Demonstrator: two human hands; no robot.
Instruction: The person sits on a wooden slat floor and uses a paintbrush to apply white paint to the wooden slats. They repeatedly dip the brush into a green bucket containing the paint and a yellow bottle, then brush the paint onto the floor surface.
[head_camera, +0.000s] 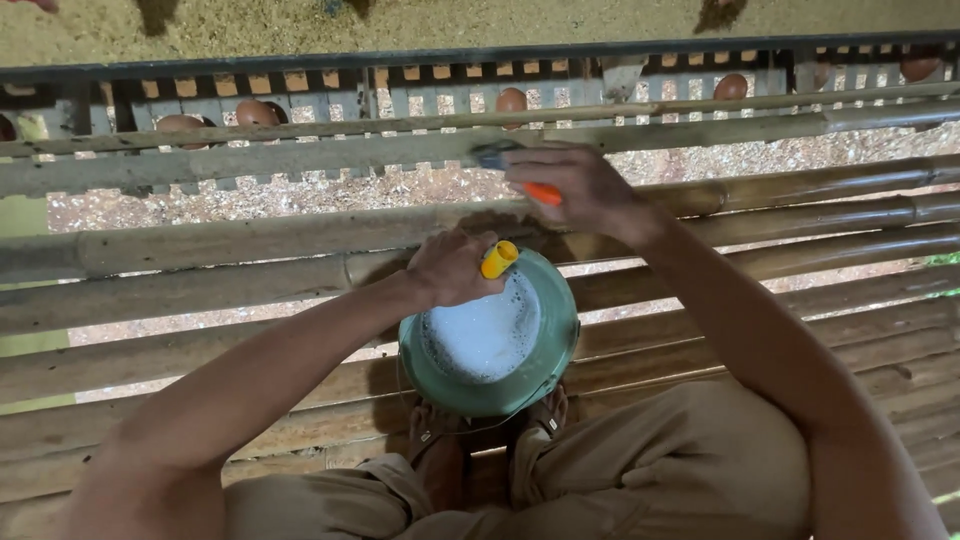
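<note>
Bucket (489, 340): green, round, filled with white foamy liquid, standing on bamboo slats (200, 300) between the person's feet (440, 455), which sit just below it. Left hand (450, 268): closed around a yellow handle (499, 259), resting on the bucket's upper left rim; only the handle's end shows, the rest is hidden in the fist. Right hand (575, 188): above and right of the bucket, well clear of its rim, curled around an orange-handled tool (520, 175) whose dark head points left over a bamboo pole (300, 235); the tool's kind cannot be told. Eggs (512, 100): brown, several, lying in a slatted tray (300, 95) along the far side, well above the bucket. Ground litter (250, 200): pale, grainy, seen through the gaps between the poles above the bucket. Trousers (640, 470): tan, below and right of the bucket.
</note>
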